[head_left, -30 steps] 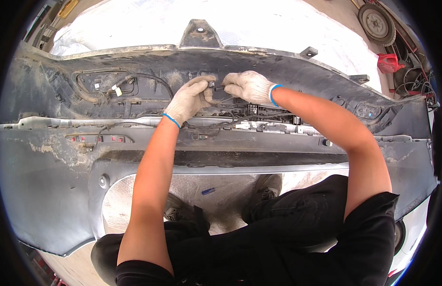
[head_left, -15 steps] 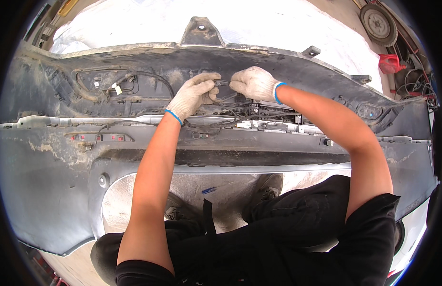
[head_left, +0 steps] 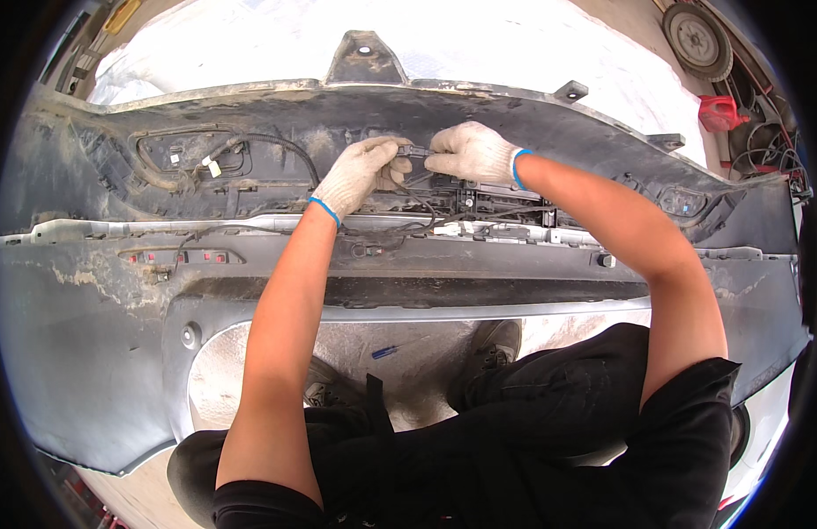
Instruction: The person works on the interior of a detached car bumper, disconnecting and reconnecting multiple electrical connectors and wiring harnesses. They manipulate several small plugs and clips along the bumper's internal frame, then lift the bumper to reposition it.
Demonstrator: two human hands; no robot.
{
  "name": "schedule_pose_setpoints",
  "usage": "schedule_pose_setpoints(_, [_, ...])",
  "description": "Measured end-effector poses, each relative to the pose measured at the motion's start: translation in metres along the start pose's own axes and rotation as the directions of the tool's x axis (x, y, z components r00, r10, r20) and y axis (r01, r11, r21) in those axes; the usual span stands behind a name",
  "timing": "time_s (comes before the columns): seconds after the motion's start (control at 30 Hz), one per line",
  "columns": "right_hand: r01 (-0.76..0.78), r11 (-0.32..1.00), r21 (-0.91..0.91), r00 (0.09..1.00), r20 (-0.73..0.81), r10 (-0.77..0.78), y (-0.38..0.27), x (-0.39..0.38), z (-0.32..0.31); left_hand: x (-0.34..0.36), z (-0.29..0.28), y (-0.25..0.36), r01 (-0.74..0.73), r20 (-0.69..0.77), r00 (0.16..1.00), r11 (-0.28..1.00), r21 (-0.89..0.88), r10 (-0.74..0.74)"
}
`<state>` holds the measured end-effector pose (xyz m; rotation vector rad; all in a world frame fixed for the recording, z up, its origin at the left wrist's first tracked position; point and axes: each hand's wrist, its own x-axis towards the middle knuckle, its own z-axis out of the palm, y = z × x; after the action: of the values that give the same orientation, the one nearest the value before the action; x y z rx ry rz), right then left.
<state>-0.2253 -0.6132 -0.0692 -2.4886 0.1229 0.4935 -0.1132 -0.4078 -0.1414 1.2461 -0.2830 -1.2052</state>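
Note:
A large dark car bumper lies across the view with its dirty inner side up. Above its middle, my left hand, in a white knit glove with a blue cuff, pinches one end of a small black wire connector. My right hand, gloved alike, has its fingers closed at the connector's other end. Below the hands a black wiring harness runs along the bumper. The right fingertips are partly hidden, so their exact grip on the connector is hard to see.
A blue-handled screwdriver lies on the floor between my feet. White sheeting spreads beyond the bumper. At the far right are a wheel and a red plastic container. A bracket sticks up from the bumper's far edge.
My hands have shifted slightly, the right one a little to the right. More of the black connector now shows between them.

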Motion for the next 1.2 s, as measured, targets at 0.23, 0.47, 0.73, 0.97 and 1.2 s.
schedule_pose_setpoints(0.23, [0.136,0.973,-0.187,0.99,-0.017,-0.141,0.007,0.002,-0.001,-0.002,0.008,0.002,0.078,-0.03,0.997,0.98,0.184,-0.074])
schedule_pose_setpoints(0.47, [0.145,0.965,-0.218,0.989,0.036,-0.14,0.008,-0.001,-0.003,-0.004,0.008,0.006,0.0,-0.008,1.0,0.916,0.401,0.004])
schedule_pose_setpoints(0.73, [0.162,0.97,-0.183,0.987,0.052,-0.155,0.008,-0.001,-0.004,0.002,0.008,-0.007,0.005,-0.014,1.0,1.0,0.012,-0.005])
schedule_pose_setpoints(0.97, [0.227,0.959,-0.168,0.971,-0.035,-0.236,0.015,-0.004,-0.003,0.002,0.017,-0.003,-0.018,-0.032,0.999,0.995,-0.096,0.015])
schedule_pose_setpoints(1.2, [0.222,0.924,-0.313,0.974,0.033,-0.223,0.008,-0.007,-0.006,0.0,0.012,-0.002,-0.062,0.02,0.998,0.985,0.16,0.06])
